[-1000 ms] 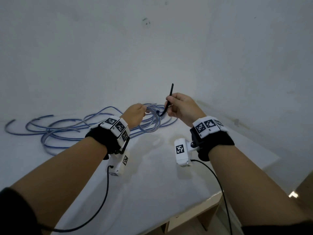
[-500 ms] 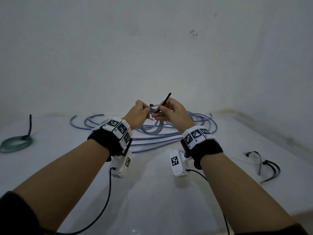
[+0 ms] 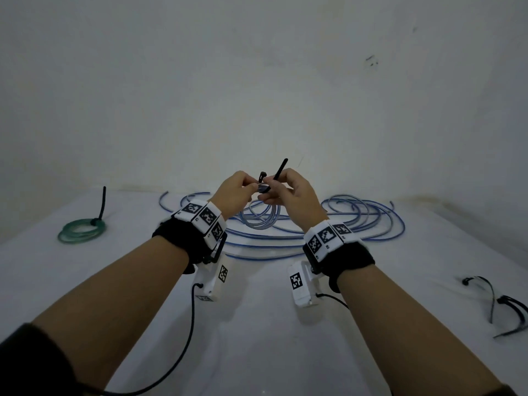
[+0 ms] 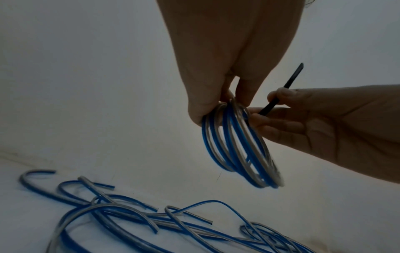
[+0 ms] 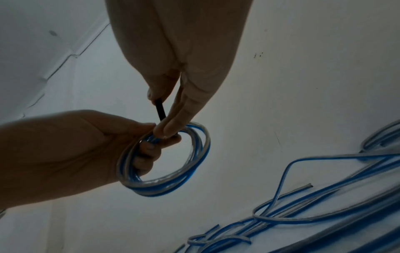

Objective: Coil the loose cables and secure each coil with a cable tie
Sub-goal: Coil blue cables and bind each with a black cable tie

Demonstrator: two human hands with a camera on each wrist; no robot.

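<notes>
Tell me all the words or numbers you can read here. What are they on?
No words or numbers can be read.
Wristbands: black-and-white square code patterns; tiny marks beside them are too small to read.
White camera boxes: the same kind of patterns, no letters.
Cables, tie, wall: no writing.

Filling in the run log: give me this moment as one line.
left hand: holds blue coil | right hand: pinches black tie at coil top | tie: not fastened

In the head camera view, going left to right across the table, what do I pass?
green coil → left hand → black cable tie → right hand → spare black ties.
</notes>
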